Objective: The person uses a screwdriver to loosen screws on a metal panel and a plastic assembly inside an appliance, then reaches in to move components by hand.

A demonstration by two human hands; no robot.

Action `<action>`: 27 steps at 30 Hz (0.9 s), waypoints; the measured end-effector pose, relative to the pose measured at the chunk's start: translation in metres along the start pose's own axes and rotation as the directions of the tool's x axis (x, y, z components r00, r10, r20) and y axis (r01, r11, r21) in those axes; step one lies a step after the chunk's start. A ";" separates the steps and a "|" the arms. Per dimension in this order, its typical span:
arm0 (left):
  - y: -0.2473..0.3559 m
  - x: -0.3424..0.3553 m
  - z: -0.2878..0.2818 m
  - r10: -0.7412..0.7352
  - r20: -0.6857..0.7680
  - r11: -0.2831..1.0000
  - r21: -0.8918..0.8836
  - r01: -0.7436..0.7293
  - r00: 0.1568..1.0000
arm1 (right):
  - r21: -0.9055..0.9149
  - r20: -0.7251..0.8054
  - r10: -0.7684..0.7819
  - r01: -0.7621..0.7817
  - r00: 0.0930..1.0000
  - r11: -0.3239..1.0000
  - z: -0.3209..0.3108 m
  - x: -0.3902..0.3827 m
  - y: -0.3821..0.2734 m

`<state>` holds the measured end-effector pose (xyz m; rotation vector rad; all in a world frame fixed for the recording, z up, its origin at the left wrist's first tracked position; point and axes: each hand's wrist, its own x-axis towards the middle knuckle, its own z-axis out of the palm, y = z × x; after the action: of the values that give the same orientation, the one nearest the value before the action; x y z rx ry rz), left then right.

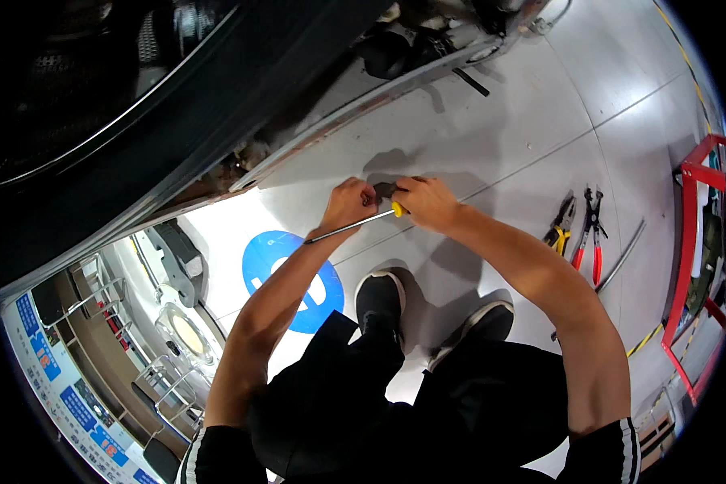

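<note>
My right hand is closed round the yellow handle of a screwdriver, whose long metal shaft slants down-left across my left forearm. Just left of it my left hand has its fingers curled on a small dark object, too small to name. A dark shape between my hands cannot be told from shadow. On the floor to my right lie pliers with yellow-black grips, red-handled pliers and a thin grey rod.
A dark car body with an exposed sill overhangs the upper left. A red metal frame stands at right, a grey-black jack-like piece at left, beyond it metal-framed chairs. A blue round floor marking lies by my feet.
</note>
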<state>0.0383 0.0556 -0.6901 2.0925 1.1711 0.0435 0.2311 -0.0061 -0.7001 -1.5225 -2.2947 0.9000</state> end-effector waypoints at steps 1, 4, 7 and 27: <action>-0.001 -0.009 -0.001 -0.092 0.012 0.992 -0.086 0.092 0.996 | -0.011 0.010 -0.018 0.018 1.000 1.000 0.000 0.002 0.001; 0.005 -0.035 -0.020 -0.371 0.320 0.781 -0.400 0.479 0.872 | -0.033 0.031 -0.043 0.044 0.999 0.998 0.002 0.003 -0.004; 0.004 -0.063 -0.020 -0.391 0.528 0.363 -0.664 0.654 0.754 | -0.039 0.004 0.007 -0.007 1.000 0.999 0.001 0.004 -0.010; 0.407 -0.224 -0.294 0.359 0.652 -0.361 -0.562 0.744 0.667 | 0.874 -0.120 0.646 -0.228 0.754 0.429 -0.479 -0.228 -0.393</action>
<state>0.0982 -0.0753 -0.1595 -0.0368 0.4832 0.0206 0.2812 -0.1434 -0.0567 -1.6159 -0.8231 1.3174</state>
